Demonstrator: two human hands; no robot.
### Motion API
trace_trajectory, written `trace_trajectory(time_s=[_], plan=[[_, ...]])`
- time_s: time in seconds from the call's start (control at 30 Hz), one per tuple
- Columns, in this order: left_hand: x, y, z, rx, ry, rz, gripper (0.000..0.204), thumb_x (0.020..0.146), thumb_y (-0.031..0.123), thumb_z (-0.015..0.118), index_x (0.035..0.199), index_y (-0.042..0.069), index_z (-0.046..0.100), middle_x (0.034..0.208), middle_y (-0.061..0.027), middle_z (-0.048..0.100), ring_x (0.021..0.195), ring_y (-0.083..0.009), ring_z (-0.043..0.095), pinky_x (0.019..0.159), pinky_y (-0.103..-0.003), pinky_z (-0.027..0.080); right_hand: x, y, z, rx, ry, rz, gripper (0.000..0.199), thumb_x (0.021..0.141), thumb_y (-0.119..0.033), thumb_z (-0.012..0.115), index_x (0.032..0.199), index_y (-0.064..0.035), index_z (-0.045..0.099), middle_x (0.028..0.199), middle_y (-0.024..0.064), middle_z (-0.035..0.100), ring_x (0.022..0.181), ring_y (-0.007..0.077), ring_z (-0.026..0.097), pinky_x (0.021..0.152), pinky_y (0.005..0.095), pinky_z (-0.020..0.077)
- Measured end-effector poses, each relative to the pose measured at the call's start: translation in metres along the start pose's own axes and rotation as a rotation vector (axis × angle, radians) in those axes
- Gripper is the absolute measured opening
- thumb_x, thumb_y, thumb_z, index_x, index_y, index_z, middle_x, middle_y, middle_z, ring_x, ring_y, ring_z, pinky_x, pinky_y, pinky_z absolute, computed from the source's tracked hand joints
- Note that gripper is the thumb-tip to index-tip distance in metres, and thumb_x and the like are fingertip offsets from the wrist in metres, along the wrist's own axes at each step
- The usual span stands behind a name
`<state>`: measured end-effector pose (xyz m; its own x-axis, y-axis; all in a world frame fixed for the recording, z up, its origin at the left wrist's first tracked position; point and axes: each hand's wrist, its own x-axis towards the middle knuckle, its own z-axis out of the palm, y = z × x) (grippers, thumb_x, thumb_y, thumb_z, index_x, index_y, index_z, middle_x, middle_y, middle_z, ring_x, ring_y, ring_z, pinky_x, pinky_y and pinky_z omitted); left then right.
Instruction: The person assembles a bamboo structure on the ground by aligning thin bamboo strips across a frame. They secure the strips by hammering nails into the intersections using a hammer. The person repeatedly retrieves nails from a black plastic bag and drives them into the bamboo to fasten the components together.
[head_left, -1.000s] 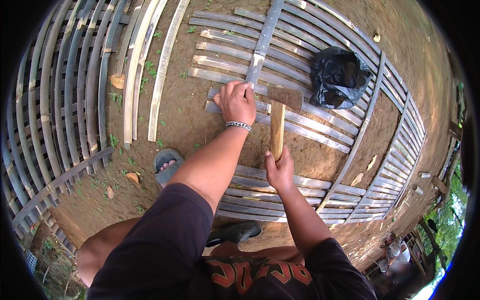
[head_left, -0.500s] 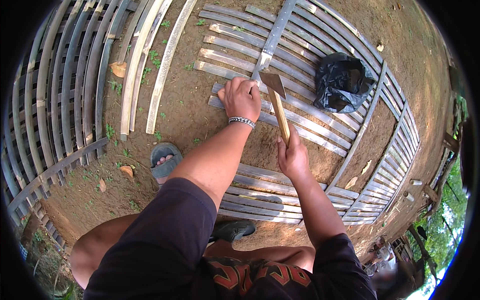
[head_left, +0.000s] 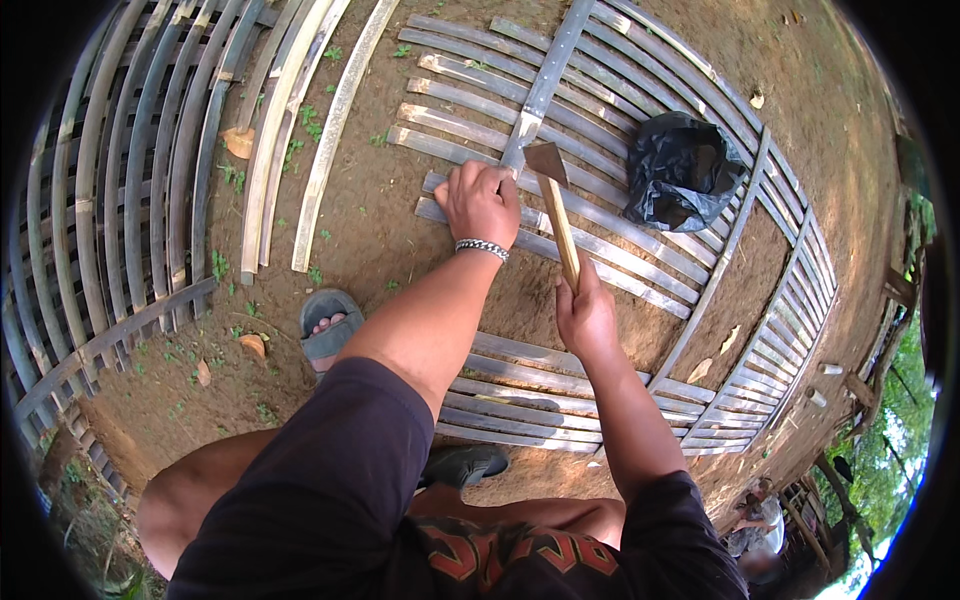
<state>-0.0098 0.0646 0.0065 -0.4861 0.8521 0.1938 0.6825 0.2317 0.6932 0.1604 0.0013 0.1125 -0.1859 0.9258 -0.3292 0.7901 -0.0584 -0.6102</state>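
Note:
My right hand (head_left: 585, 315) grips the wooden handle of a hammer (head_left: 556, 205), whose metal head is down on a long grey crosspiece (head_left: 545, 85). My left hand (head_left: 483, 203) presses on that crosspiece and on the slats of a bamboo lattice panel (head_left: 600, 230) lying on the bare dirt. A metal bracelet circles my left wrist. The hammer head sits just right of my left fingers.
A black plastic bag (head_left: 680, 170) rests on the panel at the right. A second slatted panel (head_left: 110, 200) lies to the left, with loose bamboo strips (head_left: 330, 130) beside it. My sandalled foot (head_left: 328, 330) stands on the dirt near my left arm.
The hammer head has swung from the right of my left hand down and forward onto the crosspiece. My left hand has stayed on the slats.

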Motion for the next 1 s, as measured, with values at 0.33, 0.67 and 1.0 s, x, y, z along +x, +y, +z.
trace_trajectory(time_s=[0.33,0.67,1.0], plan=[[-0.002,-0.001,0.001,0.013,0.010,0.001,0.003,0.083,0.016,0.073,0.082,0.015,0.071,0.092,-0.0006,0.063,0.097,-0.0238,0.060,0.091,-0.043,0.037,-0.003,-0.001,0.001,0.017,0.004,0.037,0.048,0.097,-0.012,0.061,0.143,-0.0074,0.048,0.106,0.0310,0.068,0.095,0.0513,0.066,0.080,0.0552,0.0551],[-0.004,0.003,-0.013,0.103,-0.094,-0.028,0.047,0.084,0.027,0.071,0.127,0.013,0.062,0.141,-0.0102,0.050,0.135,-0.0312,0.043,0.111,-0.056,0.027,-0.019,0.005,0.037,0.276,0.232,0.189,0.044,0.099,-0.017,0.063,0.138,-0.0018,0.051,0.099,0.0268,0.070,0.094,0.0450,0.070,0.080,0.0470,0.0542],[-0.004,-0.008,-0.025,0.329,-0.294,0.100,0.054,0.096,0.039,0.056,0.143,0.014,0.059,0.158,-0.0111,0.042,0.152,-0.0324,0.027,0.123,-0.062,0.008,-0.055,0.020,0.056,0.350,0.157,0.240,0.027,0.102,-0.015,0.060,0.124,-0.0015,0.053,0.078,0.0065,0.061,0.064,0.0137,0.058,0.059,0.0317,0.0480]])
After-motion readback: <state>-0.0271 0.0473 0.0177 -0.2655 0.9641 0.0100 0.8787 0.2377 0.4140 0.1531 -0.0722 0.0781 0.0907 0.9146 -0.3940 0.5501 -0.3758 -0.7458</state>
